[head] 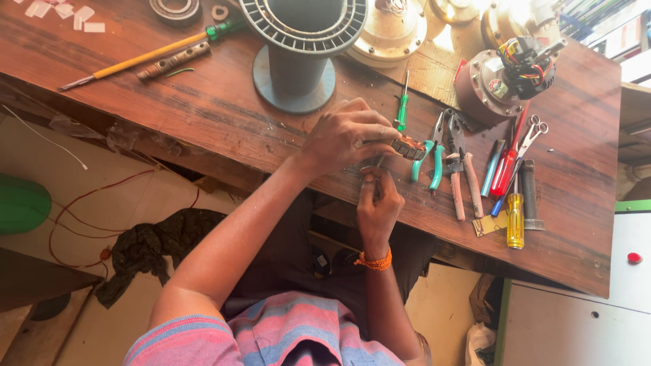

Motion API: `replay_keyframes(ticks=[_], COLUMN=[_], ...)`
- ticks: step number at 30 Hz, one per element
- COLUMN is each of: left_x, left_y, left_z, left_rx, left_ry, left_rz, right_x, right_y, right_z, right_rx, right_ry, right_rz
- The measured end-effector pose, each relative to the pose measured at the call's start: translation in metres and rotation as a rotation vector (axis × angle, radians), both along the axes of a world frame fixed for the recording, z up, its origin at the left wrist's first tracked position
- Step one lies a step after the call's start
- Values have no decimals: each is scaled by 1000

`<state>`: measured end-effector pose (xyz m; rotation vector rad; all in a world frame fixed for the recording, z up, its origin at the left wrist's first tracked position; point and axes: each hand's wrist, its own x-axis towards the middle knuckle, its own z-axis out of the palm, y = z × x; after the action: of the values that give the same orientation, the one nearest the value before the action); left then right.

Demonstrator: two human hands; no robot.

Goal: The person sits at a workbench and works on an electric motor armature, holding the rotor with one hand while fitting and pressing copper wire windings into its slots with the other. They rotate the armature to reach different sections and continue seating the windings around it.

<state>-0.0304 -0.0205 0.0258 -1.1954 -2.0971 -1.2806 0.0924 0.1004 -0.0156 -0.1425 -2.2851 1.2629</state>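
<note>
The left hand (342, 139) is closed around a small brown block-shaped component (408, 148), gripping its near end between thumb and fingers. The component sits just above the worktop (224, 115), close to its near edge. Its long axis runs roughly left to right, with the free end pointing right toward the teal-handled pliers (428, 157). The right hand (377, 203) is closed on a thin metal tool (375, 163), whose tip points up toward the component. The two hands are close together, almost touching. A green screwdriver (403, 108) lies just beyond them.
</note>
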Motion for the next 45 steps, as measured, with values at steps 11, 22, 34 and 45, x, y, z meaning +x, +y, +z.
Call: replay_keyframes(ticks=[11,22,34,45], left_x=[8,8,8,19], left_y=[-10,-6,-2,11], left_z=[13,-1,16,17], left_rx=[-45,7,37,46], left_ry=[89,-23,-429,-565], left_rz=[38,8,-46,88], right_x=[3,4,2,3], right_y=[-3,-1,-4,-4], right_z=[1,-2,3,3], right_rx=[-24,-13,-18,-5], right_ry=[14,-42,-10,6], right_rz=[14,-42,-23,-16])
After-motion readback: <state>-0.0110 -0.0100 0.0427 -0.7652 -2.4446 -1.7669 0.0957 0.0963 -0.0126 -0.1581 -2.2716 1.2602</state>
